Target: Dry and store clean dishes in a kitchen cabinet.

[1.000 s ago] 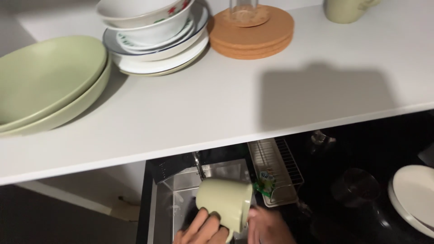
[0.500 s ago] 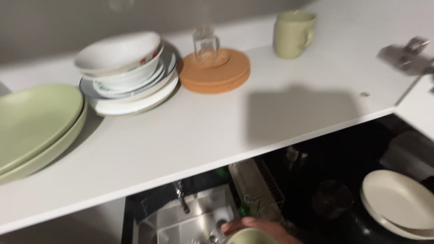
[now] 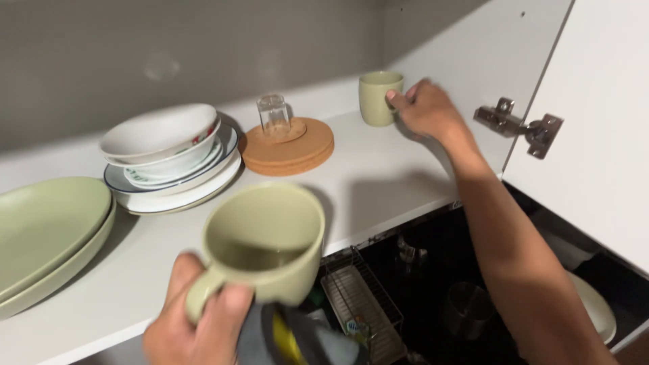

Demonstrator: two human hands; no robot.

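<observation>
Left hand [image 3: 203, 324] clamps the near green mug [image 3: 267, 240] by its handle; right hand [image 3: 429, 108] grips the far mug [image 3: 378, 98] on the white shelf [image 3: 378, 169].

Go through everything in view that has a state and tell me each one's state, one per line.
Near green mug: upright, empty, gripped by left hand.
Far green mug: upright on shelf, right hand on its handle.
Glass: upright on cork mats.
Cupboard door: open.

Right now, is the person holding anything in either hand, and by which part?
The left hand holds a pale green mug by its handle, with a dark cloth beneath. The right hand grips the handle of a second green mug standing on the shelf.
</observation>
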